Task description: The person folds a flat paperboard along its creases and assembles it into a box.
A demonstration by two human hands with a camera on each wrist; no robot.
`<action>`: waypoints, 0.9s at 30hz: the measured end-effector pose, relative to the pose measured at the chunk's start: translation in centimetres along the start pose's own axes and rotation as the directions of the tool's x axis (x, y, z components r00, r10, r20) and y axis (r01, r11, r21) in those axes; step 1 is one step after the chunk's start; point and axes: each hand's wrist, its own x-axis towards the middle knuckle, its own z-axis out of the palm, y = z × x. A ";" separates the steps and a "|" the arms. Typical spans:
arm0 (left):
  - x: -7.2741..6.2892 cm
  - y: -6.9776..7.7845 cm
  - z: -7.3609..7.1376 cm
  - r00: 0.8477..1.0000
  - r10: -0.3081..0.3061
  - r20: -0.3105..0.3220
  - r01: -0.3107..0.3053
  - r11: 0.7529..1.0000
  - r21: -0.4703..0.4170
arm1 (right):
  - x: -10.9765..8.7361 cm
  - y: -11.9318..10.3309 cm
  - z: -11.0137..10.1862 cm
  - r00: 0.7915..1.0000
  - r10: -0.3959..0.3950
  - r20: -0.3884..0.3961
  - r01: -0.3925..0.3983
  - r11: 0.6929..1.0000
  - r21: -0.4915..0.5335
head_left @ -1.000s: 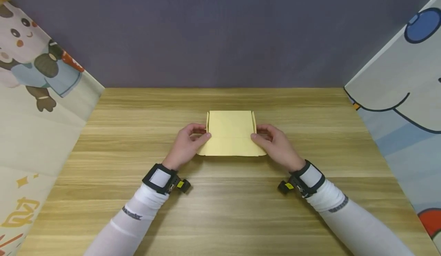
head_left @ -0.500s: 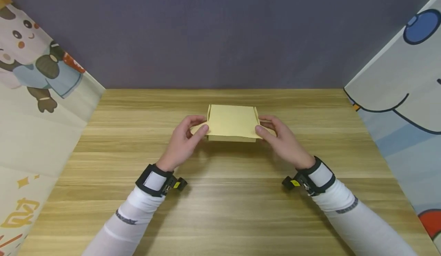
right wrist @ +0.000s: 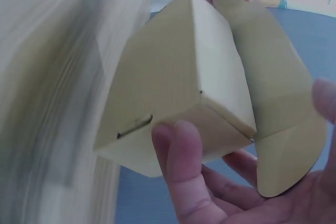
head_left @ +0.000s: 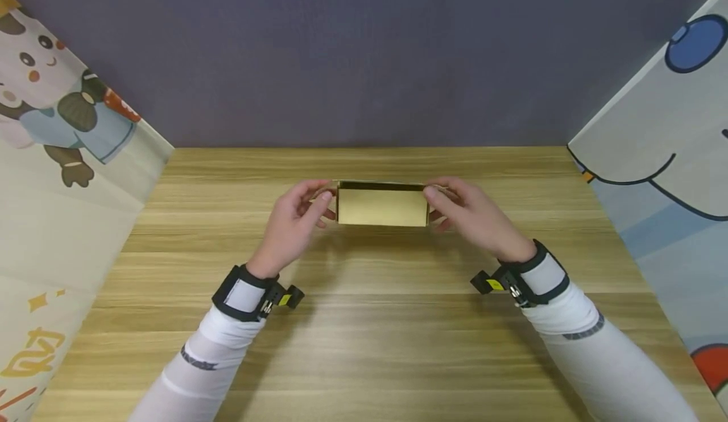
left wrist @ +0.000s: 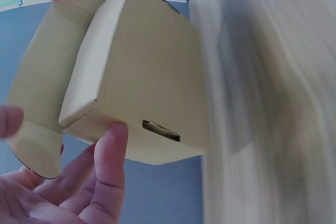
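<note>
A small yellow-brown cardboard box [head_left: 383, 207] is between the hands near the table's far middle, its front wall facing the head camera. The left hand [head_left: 290, 223] holds its left side and the right hand [head_left: 474, 213] its right side. In the left wrist view a fingertip [left wrist: 116, 132] presses the side wall beside a narrow slot [left wrist: 161, 129]. A long flap [left wrist: 44, 72] with rounded ends stands out from the lid, partly between thumb and fingers. The right wrist view shows the same grip, with the flap [right wrist: 278, 61] apart from the front wall. The box's inside is hidden.
The wood-grain table [head_left: 375, 346] spreads around the hands. A dark grey-blue panel [head_left: 364, 55] rises behind its far edge. Cartoon-printed panels stand on the left [head_left: 62, 220] and right [head_left: 654, 156]. Both wrists wear strapped cameras.
The lid's flap side has lifted and the box's front wall has come into view, with a dark gap under the lid edge. Both hands have moved slightly outward and away from the wearer.
</note>
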 end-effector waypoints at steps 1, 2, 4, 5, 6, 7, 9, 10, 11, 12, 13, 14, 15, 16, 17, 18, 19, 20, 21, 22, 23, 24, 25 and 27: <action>0.1 0.2 -0.1 1.000 -0.006 -0.006 0.006 1.000 0.007 | 0.1 -0.1 -0.1 1.000 0.013 -0.003 -0.013 1.000 0.000; 0.1 0.4 -0.1 1.000 -0.016 -0.011 0.016 1.000 0.019 | 0.1 -0.3 -0.1 1.000 0.024 -0.004 -0.024 1.000 0.003; 0.3 0.6 -0.2 1.000 -0.027 -0.014 0.028 0.999 0.030 | 0.3 -0.5 -0.1 0.999 0.050 -0.011 -0.050 0.999 0.022; 0.3 0.7 -0.2 0.999 -0.037 -0.013 0.037 0.999 0.034 | 0.4 -0.6 -0.2 0.998 0.065 -0.014 -0.065 0.997 0.031; 0.4 0.8 -0.2 0.999 -0.047 -0.013 0.048 0.998 0.039 | 0.5 -0.7 -0.2 0.997 0.080 -0.017 -0.079 0.996 0.042; 0.4 0.8 -0.2 0.998 -0.061 -0.013 0.062 0.997 0.041 | 0.6 -0.8 -0.2 0.996 0.092 -0.015 -0.091 0.994 0.055; 0.4 1.0 -0.3 0.995 -0.095 -0.012 0.095 0.995 0.043 | 0.9 -0.9 -0.2 0.993 0.119 -0.006 -0.118 0.990 0.073; 0.4 1.1 -0.3 0.994 -0.113 -0.013 0.113 0.993 0.045 | 1.1 -1.0 -0.2 0.992 0.130 0.000 -0.129 0.989 0.078; 0.4 1.2 -0.3 0.991 -0.133 -0.013 0.134 0.990 0.045 | 1.2 -1.0 -0.2 0.990 0.140 0.005 -0.140 0.987 0.080; 0.4 1.3 -0.3 0.988 -0.153 -0.014 0.153 0.987 0.045 | 1.4 -1.0 -0.2 0.989 0.150 0.010 -0.150 0.985 0.081; 0.4 1.4 -0.3 0.985 -0.171 -0.015 0.172 0.984 0.040 | 1.6 -1.0 -0.1 0.987 0.158 0.011 -0.159 0.984 0.082; 0.4 1.4 -0.2 0.982 -0.190 -0.014 0.191 0.981 0.034 | 1.8 -0.9 -0.1 0.986 0.168 0.007 -0.168 0.983 0.079; 0.4 1.4 -0.2 0.979 -0.205 -0.012 0.205 0.978 0.027 | 1.9 -0.8 -0.1 0.984 0.176 0.003 -0.176 0.981 0.076; 0.4 1.4 -0.2 0.976 -0.217 -0.010 0.217 0.976 0.023 | 2.1 -0.7 0.0 0.983 0.184 -0.002 -0.184 0.980 0.074; 0.5 1.4 -0.1 0.973 -0.230 -0.011 0.230 0.973 0.015 | 2.3 -0.6 0.0 0.981 0.191 -0.005 -0.191 0.980 0.064; 0.5 1.3 0.0 0.971 -0.240 -0.012 0.241 0.971 0.011 | 2.4 -0.5 0.0 0.980 0.199 -0.009 -0.199 0.978 0.062; 0.5 1.2 0.0 0.967 -0.253 -0.013 0.253 0.967 0.003 | 2.6 -0.3 0.1 0.978 0.206 -0.012 -0.205 0.977 0.061; 0.6 1.1 0.1 0.964 -0.264 -0.011 0.264 0.965 0.001 | 2.7 -0.2 0.1 0.977 0.211 -0.011 -0.210 0.976 0.057; 0.6 1.1 0.1 0.962 -0.273 -0.011 0.273 0.962 0.001 | 2.8 -0.1 0.2 0.977 0.214 -0.008 -0.214 0.975 0.055; 0.6 1.0 0.2 0.959 -0.285 -0.010 0.285 0.959 -0.001 | 2.9 0.0 0.2 0.977 0.214 -0.001 -0.214 0.976 0.051; 0.6 0.9 0.2 0.955 -0.297 -0.010 0.297 0.955 -0.001 | 3.0 0.1 0.3 0.977 0.215 0.003 -0.215 0.975 0.049; 0.6 0.8 0.3 0.951 -0.308 -0.008 0.308 0.951 -0.001 | 3.1 0.2 0.3 0.976 0.217 0.003 -0.217 0.975 0.053; 0.7 0.7 0.3 0.948 -0.318 -0.006 0.318 0.948 -0.001 | 3.2 0.2 0.4 0.976 0.217 0.006 -0.217 0.975 0.051; 0.7 0.6 0.4 0.942 -0.337 -0.006 0.337 0.942 -0.005 | 3.4 0.3 0.5 0.977 0.214 0.012 -0.214 0.976 0.041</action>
